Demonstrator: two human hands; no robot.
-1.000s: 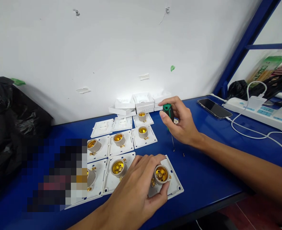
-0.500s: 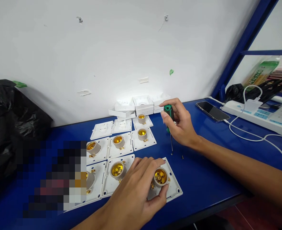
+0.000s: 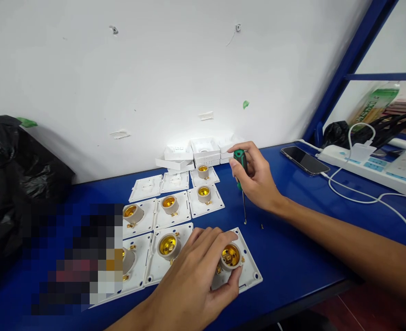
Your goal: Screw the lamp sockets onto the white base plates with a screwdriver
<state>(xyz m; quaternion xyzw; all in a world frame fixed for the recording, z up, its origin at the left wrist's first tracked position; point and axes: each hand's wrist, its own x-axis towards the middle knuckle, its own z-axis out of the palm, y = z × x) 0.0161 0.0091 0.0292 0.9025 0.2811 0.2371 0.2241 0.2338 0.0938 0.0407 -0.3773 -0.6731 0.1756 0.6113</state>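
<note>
My left hand (image 3: pixel 196 276) is closed around the brass-lined lamp socket (image 3: pixel 230 256) of a white square plate (image 3: pixel 249 272) that lies on the blue table near its front edge. My right hand (image 3: pixel 258 179) grips a green-handled screwdriver (image 3: pixel 240 165) upright, its thin shaft pointing down with the tip just above the table behind that plate. A tiny screw (image 3: pixel 262 226) lies on the table beside the tip.
Several more white socket plates (image 3: pixel 170 209) lie in rows to the left, with white boxes (image 3: pixel 203 149) stacked at the wall. A black bag (image 3: pixel 13 184) fills the left. A phone (image 3: pixel 304 160), white cable (image 3: pixel 361 195) and power strip (image 3: pixel 378 166) sit at right.
The screwdriver in my right hand has tipped more upright and shifted slightly left. My left hand stays on the socket.
</note>
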